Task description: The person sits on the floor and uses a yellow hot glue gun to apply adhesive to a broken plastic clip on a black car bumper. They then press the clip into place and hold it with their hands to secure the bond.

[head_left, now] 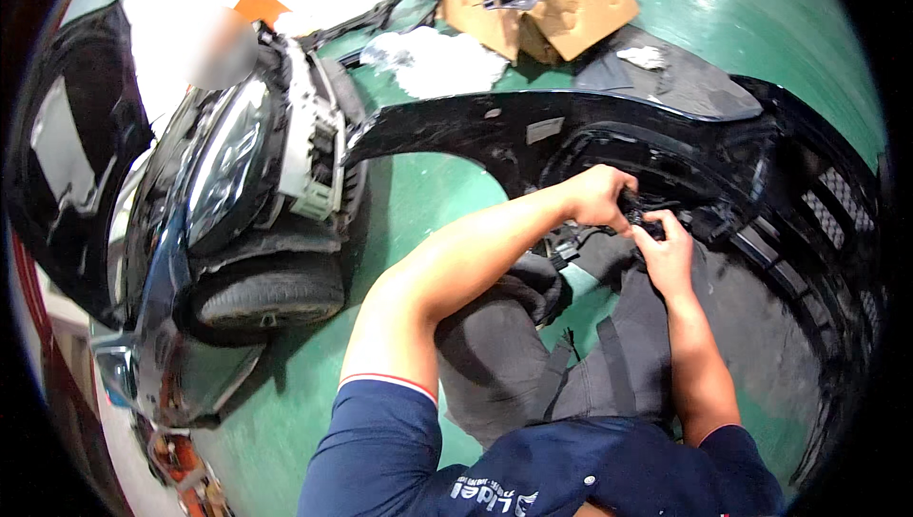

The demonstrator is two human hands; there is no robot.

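Observation:
My left hand [601,197] is closed, its thumb and fingers pinching a small black part [639,214] at the inner side of a car bumper [656,117]. Close beside it, my right hand [670,253] pinches the same part from the right. The fingers cover most of the part, so its exact kind cannot be made out. The black bumper lies on the floor in front of me, curving round to the right, with a mesh grille [837,205] in it. A dark connector [566,249] hangs just below my left wrist.
At left stands a dark car with its hood [81,136] raised, its front stripped, a headlight [228,151] and front tyre [271,298] showing. Beyond the bumper are a cardboard box [580,15] of parts, clear plastic wrap [433,62] and a grey mat [680,70] on green floor.

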